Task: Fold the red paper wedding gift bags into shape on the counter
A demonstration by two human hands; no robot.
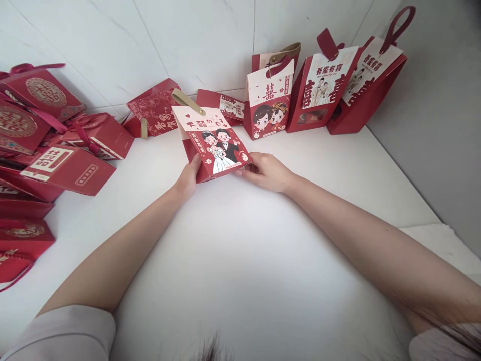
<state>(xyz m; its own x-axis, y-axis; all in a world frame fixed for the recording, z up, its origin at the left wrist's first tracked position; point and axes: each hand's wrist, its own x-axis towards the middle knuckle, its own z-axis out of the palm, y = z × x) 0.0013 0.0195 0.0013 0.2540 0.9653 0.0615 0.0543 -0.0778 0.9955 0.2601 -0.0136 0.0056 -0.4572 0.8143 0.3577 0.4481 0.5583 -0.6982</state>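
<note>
Between my two hands is a red and cream gift box (221,148) with a cartoon wedding couple on its front and a tan strap handle at its top. It tilts back, its top pointing up and left. My left hand (189,176) grips its lower left side, thumb on the edge. At the lower right corner, my right hand (268,170) has its fingers curled against the box, partly under it. Just behind stands another gift box (267,103) with two cartoon faces. The underside of the held box is hidden.
Two tall red gift boxes (323,90) with ribbon handles stand at the back right by the wall. A flattened-looking red box (154,108) leans at the back. Several red boxes (71,168) are piled at the left of the white table (240,260). White tiles (203,40) rise behind.
</note>
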